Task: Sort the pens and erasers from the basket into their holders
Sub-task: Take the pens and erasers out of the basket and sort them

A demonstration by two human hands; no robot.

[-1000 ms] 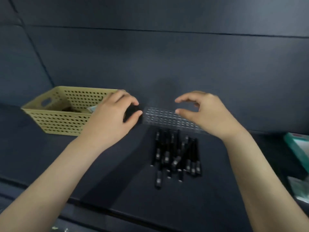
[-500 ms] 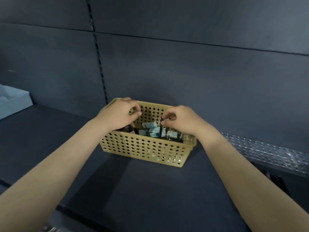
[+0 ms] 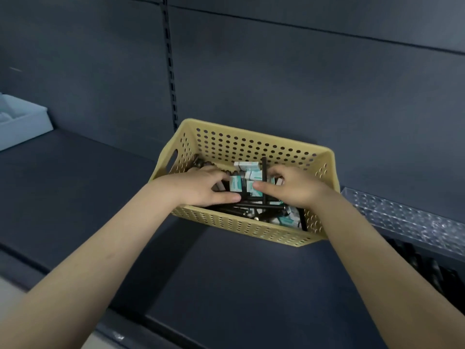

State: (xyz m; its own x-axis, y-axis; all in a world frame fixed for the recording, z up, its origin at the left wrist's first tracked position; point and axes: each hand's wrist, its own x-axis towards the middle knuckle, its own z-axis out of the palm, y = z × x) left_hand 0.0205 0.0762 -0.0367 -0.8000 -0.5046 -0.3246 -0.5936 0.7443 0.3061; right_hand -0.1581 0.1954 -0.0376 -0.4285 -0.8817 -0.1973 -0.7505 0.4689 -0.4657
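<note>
basket [image 3: 251, 147]: yellow perforated plastic, rectangular, with a handle slot in its left end wall. position: on the dark shelf [image 3: 226, 285], rear wall close to the dark back panel [image 3: 302, 84], just right of the slotted upright [image 3: 171, 71].

contents: black pens [image 3: 251, 206] lying crossed on the basket floor, mixed with teal-and-white boxed erasers [image 3: 247, 170]. more erasers show at the front right corner.

left hand [image 3: 201, 187]: inside the basket, over its left half, back of the hand up. the fingers are curled down among the contents and the thumb is extended toward the centre. whether the fingers enclose an item cannot be told.

right hand [image 3: 294, 190]: inside the basket, over its right half. thumb and curled fingers are closed on an upright pen [image 3: 264, 170], which stands vertical between the two hands, its top end above the erasers.

the hands are near each other but not touching, with erasers between them.

clear perforated holder [image 3: 407, 217]: rows of holes, on the shelf just right of the basket. dark pens [image 3: 432, 268] lie on the shelf at its near side; detail is blurred.

pale tray [image 3: 25, 122]: at the far left, well apart from the basket.
</note>
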